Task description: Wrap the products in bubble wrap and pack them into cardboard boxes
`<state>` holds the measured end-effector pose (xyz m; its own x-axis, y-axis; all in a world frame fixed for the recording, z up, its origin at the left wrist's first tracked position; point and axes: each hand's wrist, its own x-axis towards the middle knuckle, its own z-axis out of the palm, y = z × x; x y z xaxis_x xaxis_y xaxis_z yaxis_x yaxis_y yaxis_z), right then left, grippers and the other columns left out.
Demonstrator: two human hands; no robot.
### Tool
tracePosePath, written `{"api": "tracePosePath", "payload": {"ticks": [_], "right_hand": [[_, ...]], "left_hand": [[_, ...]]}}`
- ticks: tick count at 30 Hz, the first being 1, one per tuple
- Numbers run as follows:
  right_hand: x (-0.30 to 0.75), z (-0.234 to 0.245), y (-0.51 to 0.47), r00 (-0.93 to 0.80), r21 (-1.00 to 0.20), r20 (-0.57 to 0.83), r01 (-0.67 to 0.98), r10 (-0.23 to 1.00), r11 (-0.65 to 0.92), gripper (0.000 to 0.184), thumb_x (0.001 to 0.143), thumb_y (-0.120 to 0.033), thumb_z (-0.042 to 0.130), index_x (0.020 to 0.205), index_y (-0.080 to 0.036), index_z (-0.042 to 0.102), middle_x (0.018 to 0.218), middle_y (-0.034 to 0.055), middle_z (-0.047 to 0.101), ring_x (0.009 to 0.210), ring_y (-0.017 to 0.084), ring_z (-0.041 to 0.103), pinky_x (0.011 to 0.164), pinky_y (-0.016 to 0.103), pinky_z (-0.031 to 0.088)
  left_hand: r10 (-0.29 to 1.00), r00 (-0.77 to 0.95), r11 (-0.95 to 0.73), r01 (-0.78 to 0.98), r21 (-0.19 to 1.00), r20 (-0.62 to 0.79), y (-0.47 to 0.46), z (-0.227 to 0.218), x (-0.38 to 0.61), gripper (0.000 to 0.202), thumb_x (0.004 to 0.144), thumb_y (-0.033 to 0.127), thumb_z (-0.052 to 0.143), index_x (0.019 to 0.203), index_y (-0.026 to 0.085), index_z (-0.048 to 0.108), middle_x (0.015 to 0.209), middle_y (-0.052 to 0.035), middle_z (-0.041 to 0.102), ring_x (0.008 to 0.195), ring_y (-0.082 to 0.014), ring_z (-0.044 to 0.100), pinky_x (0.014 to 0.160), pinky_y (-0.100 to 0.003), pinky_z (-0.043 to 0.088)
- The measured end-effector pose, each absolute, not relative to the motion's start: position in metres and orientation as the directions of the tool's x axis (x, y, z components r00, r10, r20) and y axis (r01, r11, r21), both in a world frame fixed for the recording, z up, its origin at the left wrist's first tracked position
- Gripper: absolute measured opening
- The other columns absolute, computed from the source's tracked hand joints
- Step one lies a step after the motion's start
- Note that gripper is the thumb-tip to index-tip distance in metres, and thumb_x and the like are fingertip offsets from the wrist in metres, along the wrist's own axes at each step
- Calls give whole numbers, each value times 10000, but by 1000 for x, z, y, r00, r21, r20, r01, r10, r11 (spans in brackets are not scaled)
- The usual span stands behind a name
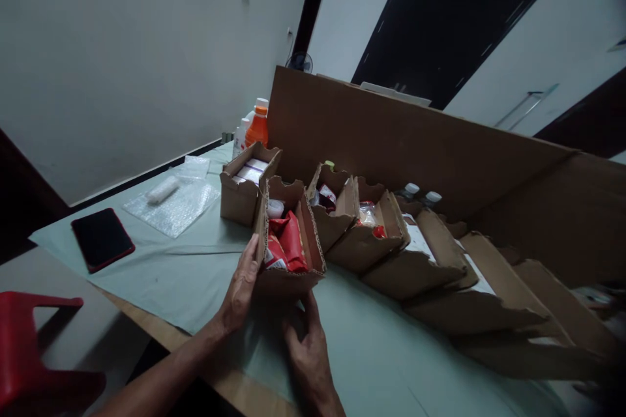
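Note:
A small open-topped cardboard box (288, 283) stands in front of the row of boxes. Inside it lie red packets (293, 244) and a small white tub (275, 209). My left hand (241, 287) lies along the box's left wall, fingers extended and gripping its side. Low at the box's front is my right hand (308, 345), with its fingers reaching the lower edge and the fingertips partly hidden. Between them the two hands hold the box.
More cardboard boxes (376, 254) with goods form a row to the right, before a tall cardboard panel (391, 137). An orange bottle (257, 127) stands behind. Bubble wrap (180, 208) and a dark tablet (102, 238) lie left; a red stool (29, 345) is below.

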<state>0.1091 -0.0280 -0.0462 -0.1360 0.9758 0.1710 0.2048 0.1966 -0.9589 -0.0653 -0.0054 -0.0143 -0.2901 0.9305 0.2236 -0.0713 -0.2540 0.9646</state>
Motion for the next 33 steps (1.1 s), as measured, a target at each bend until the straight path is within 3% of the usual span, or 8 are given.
{"api": "tracePosePath", "payload": {"ticks": [3,7,12,16,19,24,30,33], "right_hand": [[101,-52,-26,-171,-919,220,293,960,263,723,857,-261,609,1534,-258,356,1445,110,558,1279,269,583,1066,449,487],[92,-50,-10,-199,-872,281,357,939,336,643,848,-253,624,1469,-240,456,1376,110,614,1224,271,617,1034,446,506],[86,-45,24,-151,-870,279,379,948,316,473,819,-280,676,1286,-231,617,1131,69,733,1004,246,700,864,383,576],[85,-51,34,-143,-850,290,416,946,323,402,818,-323,698,1202,-212,654,1060,73,746,935,239,708,826,364,573],[85,-56,35,-112,-845,327,409,938,344,331,850,-328,650,1157,-205,675,1028,76,753,912,230,712,812,348,571],[86,-58,35,-99,-836,357,411,929,364,281,869,-316,610,1104,-197,709,1004,83,756,887,222,713,804,335,570],[87,-59,33,-116,-830,378,398,919,391,289,867,-236,557,1110,-195,709,1063,100,727,898,209,704,771,305,578],[87,-59,34,-125,-824,394,389,910,411,280,868,-212,537,1088,-195,710,1086,103,722,944,213,698,800,307,574]], "left_hand": [[919,-329,-265,-105,959,218,13,-9,-82,707,941,682,372,1454,211,497,1522,-74,499,1467,-267,378,1227,-426,313],[908,-355,-254,-40,966,224,23,4,-104,609,928,655,429,1272,207,656,1220,-70,718,1322,-295,536,1154,-455,408],[908,-340,-214,124,969,244,-4,-6,-115,498,983,530,401,1255,189,642,1276,-97,653,1249,-263,566,1069,-402,456],[885,-386,-108,376,920,261,-15,-25,-113,412,894,424,574,1245,217,632,1093,-74,647,884,-207,635,758,-329,542],[888,-359,-105,448,888,286,-2,-27,-112,396,853,382,608,1207,208,649,991,-53,635,727,-169,587,679,-310,529],[869,-394,-119,419,900,299,38,-21,-110,393,835,406,594,1141,171,670,1070,-88,660,741,-180,623,714,-339,549],[832,-465,-96,416,904,302,89,-20,-104,304,807,291,609,1078,162,659,1033,-103,686,960,-262,647,891,-418,528],[806,-507,-95,402,911,307,92,-23,-92,359,849,290,576,1174,137,583,1097,-126,652,971,-245,646,886,-405,534]]}}
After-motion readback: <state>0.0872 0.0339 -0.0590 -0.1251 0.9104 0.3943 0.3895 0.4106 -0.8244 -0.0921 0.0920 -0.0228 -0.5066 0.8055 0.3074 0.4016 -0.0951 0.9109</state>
